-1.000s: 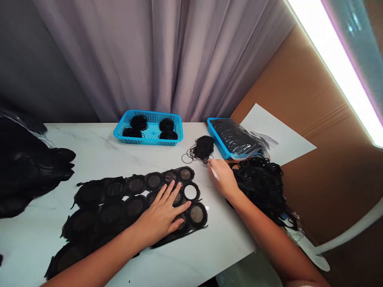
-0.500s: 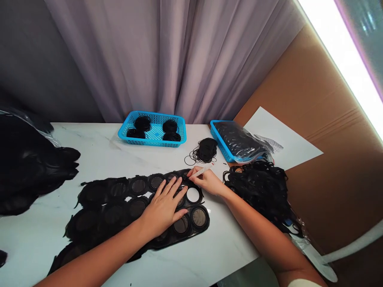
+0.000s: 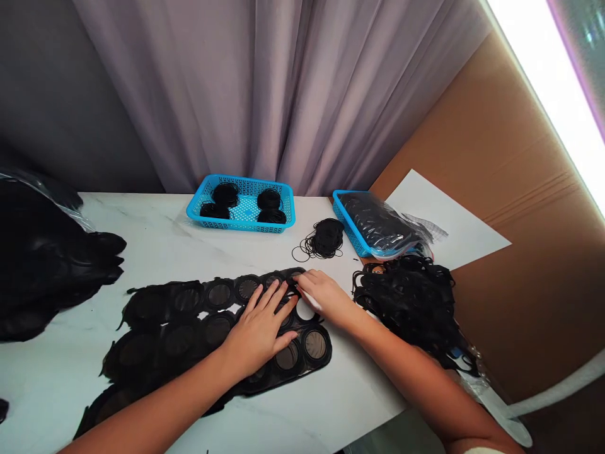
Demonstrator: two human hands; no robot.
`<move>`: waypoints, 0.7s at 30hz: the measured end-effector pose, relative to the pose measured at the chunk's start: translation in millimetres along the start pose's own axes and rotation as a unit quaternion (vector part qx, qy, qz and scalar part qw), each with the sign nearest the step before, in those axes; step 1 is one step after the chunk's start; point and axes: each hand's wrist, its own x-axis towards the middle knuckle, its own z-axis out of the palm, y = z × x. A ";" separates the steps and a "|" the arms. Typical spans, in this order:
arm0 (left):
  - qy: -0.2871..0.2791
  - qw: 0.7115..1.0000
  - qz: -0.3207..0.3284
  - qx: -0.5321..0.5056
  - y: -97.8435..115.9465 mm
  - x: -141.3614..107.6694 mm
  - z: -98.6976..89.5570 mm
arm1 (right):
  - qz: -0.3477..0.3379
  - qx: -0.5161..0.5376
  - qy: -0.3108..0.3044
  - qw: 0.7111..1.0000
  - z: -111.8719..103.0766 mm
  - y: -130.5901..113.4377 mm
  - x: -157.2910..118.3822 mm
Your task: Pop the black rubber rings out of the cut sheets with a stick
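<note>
Spread over a sheet of black rubbery material (image 3: 314, 364) with rows of round rings, my left hand (image 3: 259, 325) lies flat with its fingers apart. My right hand (image 3: 326, 293) is closed on a slim white pen-like tool (image 3: 311, 301), whose exact kind I cannot make out. Its fingertips touch the sheet's far right corner, by the end ring of the back row. Beside that hand, one ring (image 3: 306, 309) in the second row shows white inside. The tool's working tip is hidden by the fingers.
Behind the sheet lies a heap of thin black loops (image 3: 328, 238). A blue basket (image 3: 248, 226) holds several black bundles; another blue basket (image 3: 347, 221) carries a filled plastic bag. Black scraps (image 3: 406, 302) pile up at right, and black sheets (image 3: 51, 265) lie at left.
The white tool has swung from pointing up and right to lying lower across my right hand, which has turned over the corner. My left hand stays in place.
</note>
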 end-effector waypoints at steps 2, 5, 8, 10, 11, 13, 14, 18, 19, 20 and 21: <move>0.001 1.000 -0.002 -0.006 0.0 -0.2 -0.3 | 0.073 -0.083 0.052 0.993 -6.4 7.5 -1.6; -0.002 1.000 0.010 -0.017 -2.7 -2.1 -3.5 | 0.188 -0.104 0.171 0.961 -19.3 19.3 1.6; 0.010 1.000 0.006 -0.002 -9.6 -8.9 -8.1 | 0.173 0.020 0.172 0.970 -18.7 14.3 10.9; 0.022 0.999 -0.012 0.025 -15.2 -16.4 -9.4 | 0.133 0.129 0.114 0.976 -8.4 1.4 17.9; 0.024 0.999 -0.017 0.037 -17.6 -20.6 -9.3 | 0.113 0.174 0.082 0.975 -2.1 -5.9 20.9; 0.024 0.998 -0.016 0.054 -20.9 -28.4 -8.0 | 0.078 0.242 0.026 0.967 9.1 -18.2 25.5; 0.024 0.998 -0.014 0.058 -21.7 -31.6 -7.0 | 0.069 0.265 0.005 0.962 12.9 -22.4 27.1; 0.036 0.998 -0.014 0.053 -21.0 -37.4 -4.3 | 0.070 0.312 -0.028 0.947 16.8 -27.0 29.9; 0.037 0.998 -0.014 0.049 -20.7 -37.4 -4.0 | 0.070 0.314 -0.029 0.946 16.5 -26.6 30.2; 0.037 0.998 -0.014 0.046 -20.5 -37.3 -3.8 | 0.069 0.315 -0.029 0.946 16.2 -26.3 30.5; 0.036 0.998 -0.014 0.044 -20.4 -36.9 -3.7 | 0.067 0.314 -0.028 0.947 16.1 -26.0 30.8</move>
